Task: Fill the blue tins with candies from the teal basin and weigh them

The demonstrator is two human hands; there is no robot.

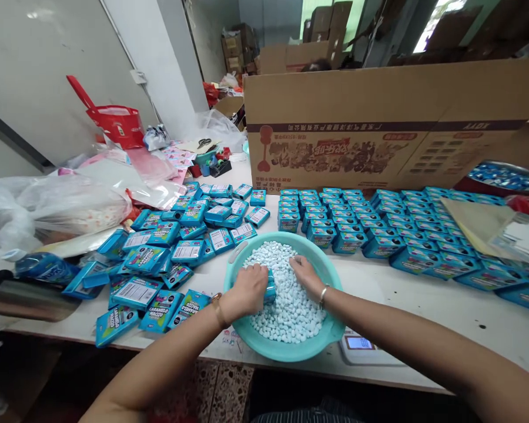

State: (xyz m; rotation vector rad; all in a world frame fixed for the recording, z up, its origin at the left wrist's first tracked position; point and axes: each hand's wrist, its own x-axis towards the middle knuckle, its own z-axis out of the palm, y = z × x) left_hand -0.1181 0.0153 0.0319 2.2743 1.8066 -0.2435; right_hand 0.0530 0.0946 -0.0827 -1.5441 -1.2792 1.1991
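Note:
A teal plastic basin (320, 346) sits at the table's near edge, full of small pale candies (286, 317). My left hand (247, 291) is inside it, closed around a small blue box (270, 289) pushed into the candies. My right hand (305, 276) rests in the candies just to the right of the box, fingers bent into the pile; whether it grips any is hidden. Both wrists wear bracelets.
Several flat blue boxes (158, 258) lie scattered at left. Rows of upright blue boxes (379, 229) stand behind and right of the basin. A large cardboard box (379, 129) lies at the back. A scale (361, 346) peeks from under the basin. Plastic bags (48, 211) are far left.

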